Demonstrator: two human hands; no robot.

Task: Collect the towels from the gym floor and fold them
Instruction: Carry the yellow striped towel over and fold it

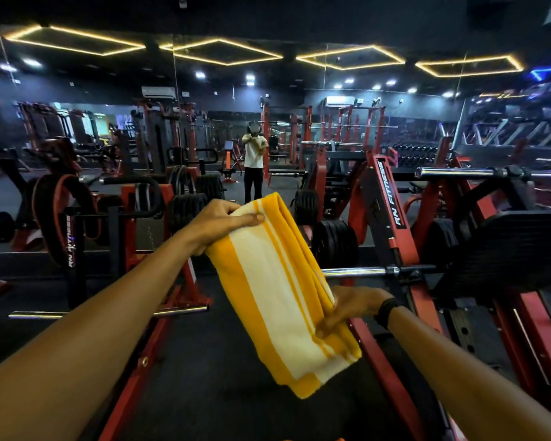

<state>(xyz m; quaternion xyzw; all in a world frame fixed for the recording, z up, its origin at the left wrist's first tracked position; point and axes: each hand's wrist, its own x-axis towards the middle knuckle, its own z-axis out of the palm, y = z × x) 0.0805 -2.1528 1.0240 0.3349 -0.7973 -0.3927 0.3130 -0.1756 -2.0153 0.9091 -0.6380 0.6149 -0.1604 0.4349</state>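
Head view: left hand [218, 222] and right hand [347, 305] grip folded towel [277, 291].

Bare forearms, no sleeves in view; black band [387, 310] around the right wrist.

Straight ahead, between the two red machines, a strip of dark floor [229, 361] runs away from us, open for a reach. On the left the red frame [159, 338] and its chrome peg [109, 311] jut in low. To the right a chrome bar [363, 271] crosses at mid-height, with black weight plates [333, 246] and the slanted upright [392, 211] crowding behind it.
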